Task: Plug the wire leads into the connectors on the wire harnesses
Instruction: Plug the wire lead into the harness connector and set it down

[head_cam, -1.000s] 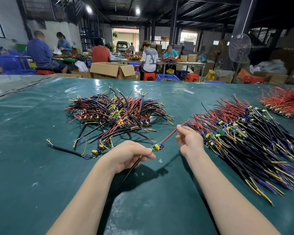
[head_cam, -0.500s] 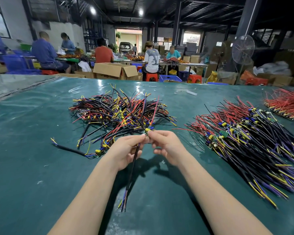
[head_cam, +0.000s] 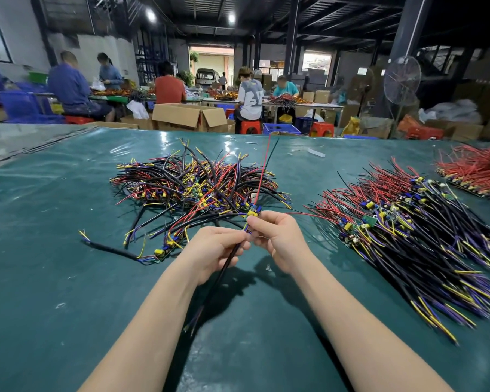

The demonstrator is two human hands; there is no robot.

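Note:
My left hand [head_cam: 213,249] grips a black-sheathed wire harness [head_cam: 224,271] whose cable hangs down toward me. At its top sits a small yellow and blue connector [head_cam: 253,212]. My right hand [head_cam: 277,236] pinches the harness just below that connector, fingertips meeting those of the left hand. A red wire lead [head_cam: 262,171] rises straight up from the connector, with a thin black lead beside it. Both hands hover above the green table [head_cam: 54,278].
A tangled pile of harnesses [head_cam: 193,182] lies just beyond my hands. A larger fanned pile [head_cam: 413,236] lies to the right, and a heap of red leads [head_cam: 475,171] at the far right. Several people work at tables beyond the far edge, with cardboard boxes.
My right hand has come in from the right pile with the red lead and met the left hand at the connector. The red lead now stands upright from the connector.

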